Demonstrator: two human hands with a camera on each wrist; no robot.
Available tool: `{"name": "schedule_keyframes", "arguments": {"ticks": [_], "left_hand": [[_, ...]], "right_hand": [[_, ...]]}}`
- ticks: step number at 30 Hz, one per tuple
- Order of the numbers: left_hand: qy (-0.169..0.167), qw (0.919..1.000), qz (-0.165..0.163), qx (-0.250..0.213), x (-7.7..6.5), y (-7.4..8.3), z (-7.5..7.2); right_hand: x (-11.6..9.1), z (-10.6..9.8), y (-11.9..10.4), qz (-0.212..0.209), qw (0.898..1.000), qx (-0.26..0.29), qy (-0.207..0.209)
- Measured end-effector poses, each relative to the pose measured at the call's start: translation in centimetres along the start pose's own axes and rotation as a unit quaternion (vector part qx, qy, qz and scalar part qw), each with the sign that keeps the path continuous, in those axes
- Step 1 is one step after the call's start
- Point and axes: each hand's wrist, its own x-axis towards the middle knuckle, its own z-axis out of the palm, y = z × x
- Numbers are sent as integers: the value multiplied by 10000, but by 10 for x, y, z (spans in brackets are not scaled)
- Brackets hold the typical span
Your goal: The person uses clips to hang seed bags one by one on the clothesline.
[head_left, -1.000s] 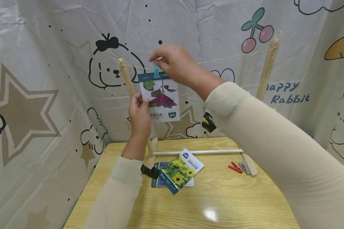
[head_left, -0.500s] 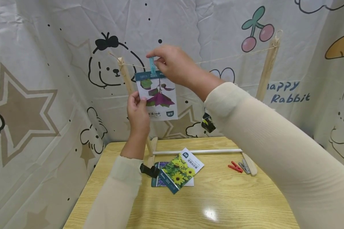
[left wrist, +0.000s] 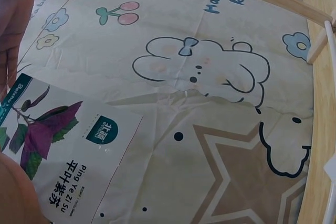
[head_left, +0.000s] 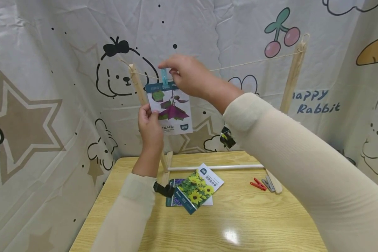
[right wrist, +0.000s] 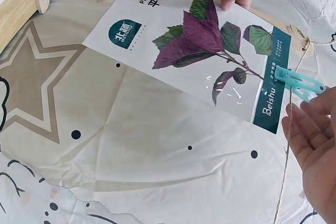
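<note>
A seed packet (head_left: 176,122) with purple leaves hangs upside down under a string (right wrist: 286,171) near its left post. A light blue clothespin (right wrist: 299,82) bites the packet's teal edge at the string. My left hand (head_left: 151,127) pinches the packet's left side, thumb in front and fingers behind; its thumb (left wrist: 18,195) covers a corner in the left wrist view. My right hand (head_left: 190,75) is at the clothespin's upper end, index finger across its top and thumb close on its right side. The other right fingers (right wrist: 307,135) curl loosely below it.
Two more seed packets, a yellow-flowered one (head_left: 196,192) over a purple-flowered one (head_left: 176,201), lie on the wooden table (head_left: 258,224). Red (head_left: 258,184) and grey (head_left: 268,183) clothespins lie by the right foot of the wooden frame (head_left: 291,82). A white rod (head_left: 230,168) joins its feet.
Both hands, the packet and the blue clothespin have shifted a little to the left along the string. More of the clothespin shows beside the right thumb. The packets and clothespins on the table have stayed.
</note>
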Motion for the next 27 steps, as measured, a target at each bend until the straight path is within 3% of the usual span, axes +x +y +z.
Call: {"name": "schedule_keyframes", "arguments": {"ticks": [9, 15, 22, 27], "left_hand": [[-4, 9998, 91, -149, 0, -2, -1], [151, 9997, 166, -8, -1, -2, 0], [384, 9979, 119, 510, -3, -1, -4], [507, 9952, 92, 829, -5, -2, -9]], "right_hand": [[0, 2, 2, -119, 9999, 19, 39], [-2, 2, 3, -88, 9999, 118, 55], [-6, 1, 5, 108, 9995, 284, 64], [-8, 0, 7, 107, 9989, 344, 288]]}}
